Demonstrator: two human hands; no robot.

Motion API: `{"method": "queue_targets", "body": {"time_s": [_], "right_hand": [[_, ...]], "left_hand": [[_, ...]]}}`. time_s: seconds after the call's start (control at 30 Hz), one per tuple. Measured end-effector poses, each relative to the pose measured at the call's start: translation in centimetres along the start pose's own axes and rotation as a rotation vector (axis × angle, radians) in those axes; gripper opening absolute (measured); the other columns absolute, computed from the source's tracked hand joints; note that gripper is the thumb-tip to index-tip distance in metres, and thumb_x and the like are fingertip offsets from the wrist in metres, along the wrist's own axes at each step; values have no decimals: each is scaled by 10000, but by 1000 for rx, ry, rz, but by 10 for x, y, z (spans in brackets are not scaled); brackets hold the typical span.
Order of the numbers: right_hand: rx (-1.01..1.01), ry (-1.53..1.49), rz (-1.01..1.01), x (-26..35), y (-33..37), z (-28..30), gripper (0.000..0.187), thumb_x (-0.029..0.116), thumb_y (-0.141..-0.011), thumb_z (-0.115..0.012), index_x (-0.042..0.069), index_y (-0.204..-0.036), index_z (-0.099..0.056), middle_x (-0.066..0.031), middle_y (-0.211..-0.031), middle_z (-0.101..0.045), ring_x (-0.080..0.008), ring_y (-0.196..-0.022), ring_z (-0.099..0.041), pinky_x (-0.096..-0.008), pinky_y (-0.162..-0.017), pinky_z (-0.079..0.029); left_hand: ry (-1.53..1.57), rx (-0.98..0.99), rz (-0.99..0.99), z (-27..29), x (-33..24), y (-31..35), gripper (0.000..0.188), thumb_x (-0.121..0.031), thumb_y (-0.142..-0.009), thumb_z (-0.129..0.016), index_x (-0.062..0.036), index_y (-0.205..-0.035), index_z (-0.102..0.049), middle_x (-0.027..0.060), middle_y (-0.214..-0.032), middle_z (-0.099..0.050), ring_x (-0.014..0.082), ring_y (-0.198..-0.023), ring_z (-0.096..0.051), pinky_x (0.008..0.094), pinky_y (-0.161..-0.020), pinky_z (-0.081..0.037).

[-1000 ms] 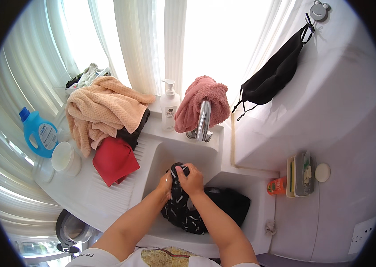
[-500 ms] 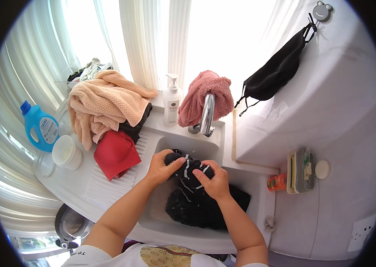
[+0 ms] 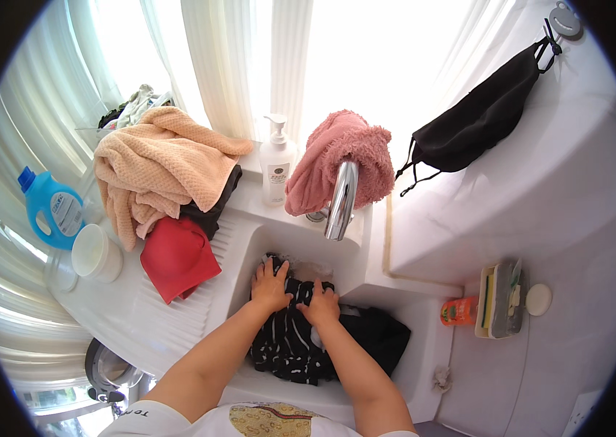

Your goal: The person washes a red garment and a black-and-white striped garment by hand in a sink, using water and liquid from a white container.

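A wet black garment with white marks point(image 3: 290, 342) is spread down in the white sink point(image 3: 244, 364). My left hand point(image 3: 271, 289) lies on its upper left part, fingers stretched out and apart. Beside it, my right hand point(image 3: 320, 306) presses on the same cloth with fingers spread. Plain black fabric point(image 3: 379, 336) lies in the sink to the right of my right forearm. A little suds or water shows past my fingertips. The chrome faucet point(image 3: 342, 200) rises behind the sink, with a pink fluffy cloth point(image 3: 330, 156) draped over it.
Left on the ribbed washboard counter lie a red molded garment point(image 3: 179, 258) and a peach towel point(image 3: 170, 164). A white tub point(image 3: 97, 253), blue detergent bottle point(image 3: 55, 209) and white pump bottle point(image 3: 277, 164) stand around them. A black mask point(image 3: 475, 116) hangs right; an orange bottle point(image 3: 459, 312) sits below.
Both hands have lowered into the sink and opened from gripping the bunched garment to lying flat on it. The garment is now spread out. The whole view has shifted slightly.
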State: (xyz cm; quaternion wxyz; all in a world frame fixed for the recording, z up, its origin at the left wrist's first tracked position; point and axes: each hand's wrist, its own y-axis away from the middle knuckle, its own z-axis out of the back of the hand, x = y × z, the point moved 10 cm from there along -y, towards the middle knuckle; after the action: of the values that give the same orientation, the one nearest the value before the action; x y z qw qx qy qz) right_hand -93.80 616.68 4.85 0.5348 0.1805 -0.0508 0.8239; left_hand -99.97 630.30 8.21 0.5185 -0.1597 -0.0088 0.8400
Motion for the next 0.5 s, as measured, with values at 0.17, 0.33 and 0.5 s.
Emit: {"method": "queue_targets", "body": {"time_s": [0.17,0.33,0.5], "right_hand": [[23,-250,118,15,-25,-3,256,100,-635,-680,97,-888,-639,-114,-957,-599,-312,-942,-558,-406,-835,-467],[-179,-99,171,10,-14,15,260,61,-627,-639,104,-878,-588,-142,-993,-546,-363,-956,-511,-470,-810,-424],[312,83,216,11,-1,-55,784,220,-731,-605,173,-1443,-279,-196,-1517,-68,-430,-1395,4,-601,-1091,-50]], "left_hand": [[253,462,302,-67,38,1,494,-225,-672,-765,-129,-1121,-583,159,-1174,-488,380,-1117,-474,448,-904,-437],[354,141,315,-14,24,-6,424,-181,-641,-771,-104,-1023,-602,186,-1263,-405,387,-1177,-402,470,-933,-405],[39,322,-56,-69,-6,12,728,-249,-808,-592,-238,-1451,-250,178,-1516,-115,403,-1391,-99,584,-1077,-181]]}}
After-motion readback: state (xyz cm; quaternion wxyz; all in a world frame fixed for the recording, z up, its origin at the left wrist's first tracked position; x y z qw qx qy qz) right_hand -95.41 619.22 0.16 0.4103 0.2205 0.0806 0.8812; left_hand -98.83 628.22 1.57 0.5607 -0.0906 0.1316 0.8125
